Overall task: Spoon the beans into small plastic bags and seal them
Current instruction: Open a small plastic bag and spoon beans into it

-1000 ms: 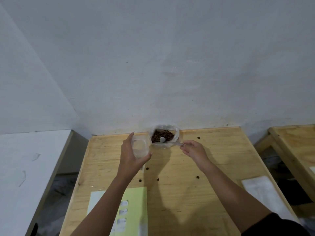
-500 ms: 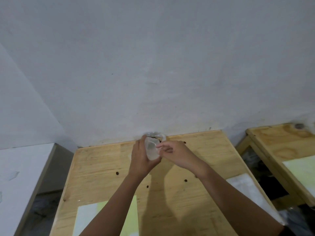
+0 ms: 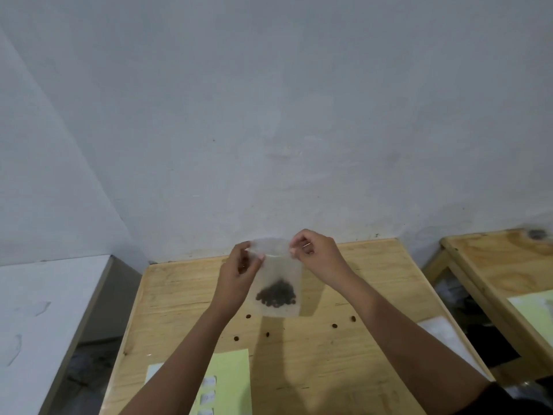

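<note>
Small plastic bag (image 3: 281, 274) held up above the far middle of the wooden worktop (image 3: 329, 372), hanging clear of the surface.
- Left hand (image 3: 239, 274): fingers curled, thumb and fingertips pinching the bag's top left corner.
- Right hand (image 3: 317, 256): fingers curled, pinching the top right corner. Top strip stretched between the two hands; cannot tell whether the mouth is sealed.
- Beans (image 3: 276, 296): dark clump sitting low in the bag, blurred through the cloudy plastic.
- Far edge of the worktop behind the bag and hands is hidden.
- Loose beans (image 3: 334, 325) scattered on the worktop below the bag, a few left of middle, a few right.
- Yellow-green sheet (image 3: 230, 381) at the near edge, cut off by the frame bottom and partly covered by the left forearm. Small pale rectangles (image 3: 209, 381) lie on it in a column; too blurred to identify.
- White sheet (image 3: 443, 333) at the right edge, partly behind the right forearm.
- Second wooden table (image 3: 493, 265) to the right, cut off by the frame. White surface (image 3: 45, 310) to the left, likewise cut off.
</note>
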Available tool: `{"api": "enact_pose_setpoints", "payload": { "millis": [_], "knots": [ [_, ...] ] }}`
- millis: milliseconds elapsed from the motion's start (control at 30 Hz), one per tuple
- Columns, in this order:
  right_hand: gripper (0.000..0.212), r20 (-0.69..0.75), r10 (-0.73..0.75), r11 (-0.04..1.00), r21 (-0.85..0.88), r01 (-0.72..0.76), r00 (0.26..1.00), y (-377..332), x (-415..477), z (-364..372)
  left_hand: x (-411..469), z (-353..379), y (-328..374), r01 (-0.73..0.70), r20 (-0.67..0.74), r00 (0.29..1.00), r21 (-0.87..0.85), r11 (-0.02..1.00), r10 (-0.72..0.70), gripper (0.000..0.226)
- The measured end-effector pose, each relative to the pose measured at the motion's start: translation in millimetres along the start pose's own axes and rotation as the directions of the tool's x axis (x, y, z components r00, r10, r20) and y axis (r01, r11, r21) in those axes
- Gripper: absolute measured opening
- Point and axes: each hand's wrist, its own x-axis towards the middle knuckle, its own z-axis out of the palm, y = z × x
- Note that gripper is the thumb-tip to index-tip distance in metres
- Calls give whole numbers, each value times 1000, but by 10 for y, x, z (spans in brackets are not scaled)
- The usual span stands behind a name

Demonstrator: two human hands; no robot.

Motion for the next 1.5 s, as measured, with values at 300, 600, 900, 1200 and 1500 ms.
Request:
{"api": "enact_pose_setpoints", "payload": {
  "millis": [300,600,900,1200,1500],
  "knots": [
    [22,-91,5,985,171,11,996,-151,90,56,145,-114,275,1,-17,1000,-287,958,-6,20],
    [28,-33,25,979,204,-18,999,-192,53,24,240,-77,370,5,-66,998,-244,970,-22,18],
    [12,-42,38,994,101,-34,998,-127,103,-38,237,36,367,51,46,998,-177,983,-44,20],
    [12,-43,118,988,102,-113,992,-100,158,23,293,120,313,60,117,992,-114,992,-46,17],
    [17,23,103,969,223,-105,994,-35,256,-105,315,67,342,56,118,993,-237,970,-29,17]
  ]
}}
